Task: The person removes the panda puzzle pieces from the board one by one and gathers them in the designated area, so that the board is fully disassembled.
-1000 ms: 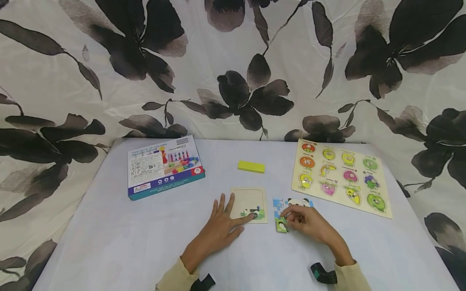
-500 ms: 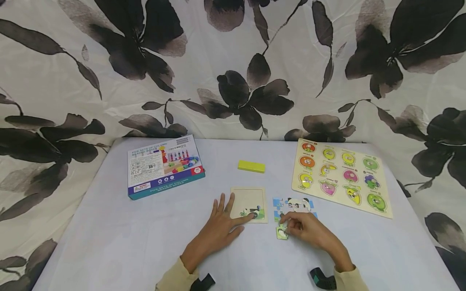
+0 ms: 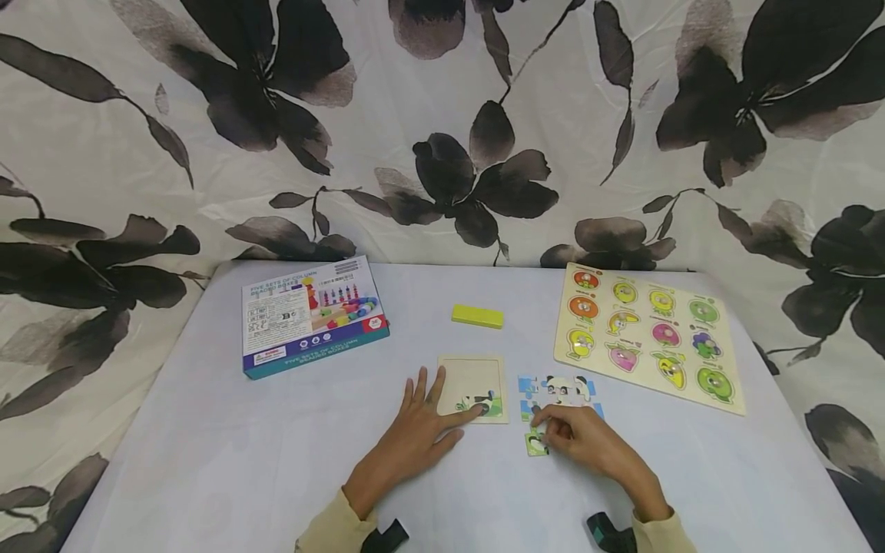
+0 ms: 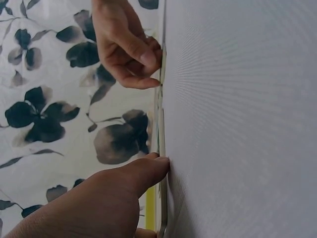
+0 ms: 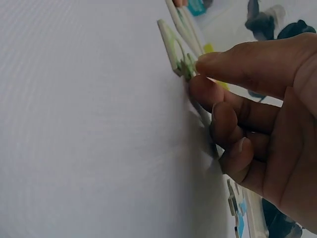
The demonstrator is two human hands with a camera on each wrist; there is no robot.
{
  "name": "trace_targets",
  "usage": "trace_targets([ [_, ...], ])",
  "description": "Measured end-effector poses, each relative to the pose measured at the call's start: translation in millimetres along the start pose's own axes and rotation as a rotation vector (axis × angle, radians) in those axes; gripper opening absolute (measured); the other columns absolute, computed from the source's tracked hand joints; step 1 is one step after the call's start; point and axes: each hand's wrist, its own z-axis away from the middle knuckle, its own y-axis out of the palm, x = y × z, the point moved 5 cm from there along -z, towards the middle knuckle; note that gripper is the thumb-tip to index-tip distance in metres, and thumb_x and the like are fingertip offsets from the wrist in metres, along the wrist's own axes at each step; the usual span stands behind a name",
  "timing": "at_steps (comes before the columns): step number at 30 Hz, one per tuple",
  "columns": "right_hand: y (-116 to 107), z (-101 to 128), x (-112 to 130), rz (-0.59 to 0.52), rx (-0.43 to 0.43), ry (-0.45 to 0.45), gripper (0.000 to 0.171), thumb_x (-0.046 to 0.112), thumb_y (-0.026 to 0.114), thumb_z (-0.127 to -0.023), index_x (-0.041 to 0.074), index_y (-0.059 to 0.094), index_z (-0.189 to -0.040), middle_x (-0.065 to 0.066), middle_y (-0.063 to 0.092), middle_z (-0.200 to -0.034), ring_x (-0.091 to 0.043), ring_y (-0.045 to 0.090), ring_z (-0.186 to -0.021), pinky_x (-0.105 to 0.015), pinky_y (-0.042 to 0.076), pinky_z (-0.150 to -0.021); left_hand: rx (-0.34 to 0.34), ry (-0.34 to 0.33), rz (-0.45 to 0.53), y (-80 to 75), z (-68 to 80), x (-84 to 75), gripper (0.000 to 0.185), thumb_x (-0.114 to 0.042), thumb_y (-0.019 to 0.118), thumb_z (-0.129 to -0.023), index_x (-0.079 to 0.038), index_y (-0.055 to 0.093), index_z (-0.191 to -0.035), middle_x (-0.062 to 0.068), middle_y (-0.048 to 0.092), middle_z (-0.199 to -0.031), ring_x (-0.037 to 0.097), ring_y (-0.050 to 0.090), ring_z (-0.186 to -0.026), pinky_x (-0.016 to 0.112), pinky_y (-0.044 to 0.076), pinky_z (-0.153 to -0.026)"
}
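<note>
My left hand [image 3: 418, 430] lies with spread fingers over the left and lower part of a square wooden puzzle tray [image 3: 470, 372]. Its index fingertip touches a printed jigsaw piece [image 3: 492, 402] fitted in the tray's lower right corner. To the right, my right hand [image 3: 588, 436] pinches a small green jigsaw piece [image 3: 535, 445] between thumb and index finger, with the other fingers curled. The right wrist view shows that piece [image 5: 171, 45] tilted, one edge at the fingertips. Just beyond, blue-and-white panda jigsaw pieces [image 3: 565, 390] lie together, partly covered by the right hand.
A yellow block [image 3: 477, 316] lies behind the tray. At the back left is a boxed bead set [image 3: 314, 319]. A wooden fruit board [image 3: 650, 338] lies at the right. Floral cloth [image 3: 442, 115] hangs behind the white-covered table [image 3: 228, 461].
The right hand has drawn the green piece slightly toward the person, away from the panda pieces, uncovering more of them. During the last half second it barely moves. The left hand stays put.
</note>
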Motion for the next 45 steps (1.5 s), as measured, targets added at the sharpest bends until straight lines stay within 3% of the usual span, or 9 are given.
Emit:
trace_targets([
  [15,-7.9,-26.4,23.4,0.050,-0.122,-0.054,0.014,0.011,0.062,-0.093,0.011,0.071,-0.104,0.008,0.056,-0.067,-0.003,0.044,-0.058,-0.021,0.041,-0.054,0.001,0.014,-0.031,-2.3,-3.4,-1.0,0.046,-0.033,0.057,-0.095,-0.043,0.048,-0.139,0.029,0.011,-0.155,0.055,-0.002,-0.139,0.068,0.005,-0.109],
  [20,-0.9,-43.9,38.5,0.064,-0.141,-0.111,0.016,0.014,0.061,-0.094,0.011,0.071,-0.106,0.005,0.067,-0.089,-0.007,0.053,-0.076,-0.026,0.047,-0.067,0.005,0.053,-0.055,-1.6,-4.5,-5.9,0.048,-0.035,0.058,-0.095,-0.041,0.046,-0.141,0.027,0.008,-0.156,0.052,-0.003,-0.141,0.069,0.007,-0.109],
  [25,16.2,-64.7,46.8,0.143,-0.118,-0.173,0.016,0.015,0.059,-0.095,0.012,0.072,-0.105,0.004,0.067,-0.102,-0.013,0.055,-0.094,-0.034,0.047,-0.080,0.023,0.097,-0.086,4.8,-6.5,-11.2,0.047,-0.040,0.055,-0.096,-0.040,0.044,-0.142,0.024,0.006,-0.158,0.049,-0.006,-0.142,0.068,0.008,-0.109],
  [31,29.9,-79.1,50.3,0.214,-0.094,-0.174,0.014,0.014,0.062,-0.093,0.013,0.074,-0.099,0.005,0.063,-0.097,-0.011,0.050,-0.090,-0.032,0.045,-0.078,0.041,0.077,-0.093,8.3,-7.5,-13.0,0.041,-0.045,0.051,-0.097,-0.036,0.053,-0.137,0.023,0.011,-0.157,0.047,-0.006,-0.142,0.068,0.006,-0.109],
  [45,38.1,-82.2,52.7,0.192,-0.092,-0.163,0.015,0.010,0.061,-0.092,0.013,0.075,-0.094,0.005,0.060,-0.094,-0.012,0.049,-0.088,-0.033,0.044,-0.078,0.050,0.062,-0.100,7.9,-5.7,-15.4,0.049,-0.057,0.052,-0.092,-0.031,0.059,-0.132,0.024,0.013,-0.156,0.049,-0.005,-0.142,0.069,0.006,-0.108],
])
